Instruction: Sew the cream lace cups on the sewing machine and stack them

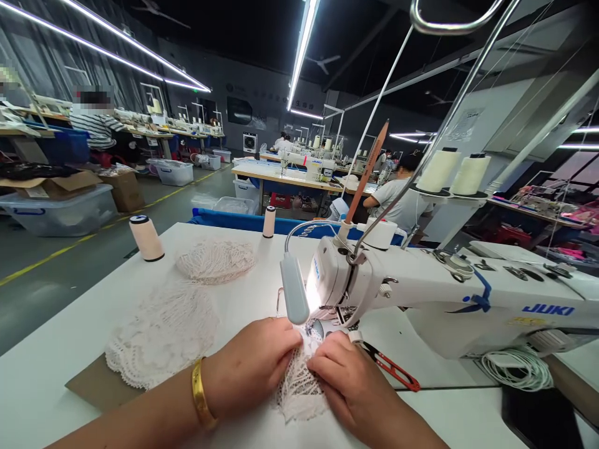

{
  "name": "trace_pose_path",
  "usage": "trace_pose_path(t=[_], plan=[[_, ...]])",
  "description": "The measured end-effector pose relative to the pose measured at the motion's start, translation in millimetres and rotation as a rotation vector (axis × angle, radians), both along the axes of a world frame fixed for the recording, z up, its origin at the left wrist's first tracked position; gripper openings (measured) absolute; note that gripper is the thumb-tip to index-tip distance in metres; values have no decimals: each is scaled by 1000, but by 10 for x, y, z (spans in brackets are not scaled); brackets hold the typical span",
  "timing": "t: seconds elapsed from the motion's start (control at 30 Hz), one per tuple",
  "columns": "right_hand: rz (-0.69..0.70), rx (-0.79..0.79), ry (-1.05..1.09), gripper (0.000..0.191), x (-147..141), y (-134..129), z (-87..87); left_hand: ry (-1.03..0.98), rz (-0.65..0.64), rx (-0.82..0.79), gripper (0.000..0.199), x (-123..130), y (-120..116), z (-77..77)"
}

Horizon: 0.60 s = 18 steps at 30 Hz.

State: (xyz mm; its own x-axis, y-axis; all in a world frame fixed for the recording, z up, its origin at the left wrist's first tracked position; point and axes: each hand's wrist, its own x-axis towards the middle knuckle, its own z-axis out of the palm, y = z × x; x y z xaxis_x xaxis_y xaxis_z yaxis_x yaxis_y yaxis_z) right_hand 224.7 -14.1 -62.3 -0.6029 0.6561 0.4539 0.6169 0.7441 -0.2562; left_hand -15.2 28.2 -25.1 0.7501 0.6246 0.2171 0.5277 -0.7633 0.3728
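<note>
My left hand, with a gold bangle at the wrist, is closed on the left edge of a white lace piece. On the lace's right side, my right hand pinches it with bent fingers. The far end of the lace lies by the needle area of a white sewing machine. A grey lamp lights this spot and hides part of it. Just right of my right hand lie red-handled thread snips. More lace pieces are spread to the left, partly over brown card.
Two thread cones, a larger one and a smaller one, stand at the table's back. A coiled white cable and a black flat object lie at right. Other people sit at machines beyond.
</note>
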Motion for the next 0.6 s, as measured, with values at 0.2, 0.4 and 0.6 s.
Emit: trace_pose_path(t=[0.2, 0.4, 0.6], plan=[[-49, -35, -36, 26, 106, -35, 16, -61, -59, 102, 26, 31, -44, -136], [-70, -56, -45, 29, 133, -27, 33, -102, -74, 143, 25, 85, -107, -198], [-116, -79, -74, 30, 106, 7, 7, -68, -47, 150, 24, 83, -88, -212]])
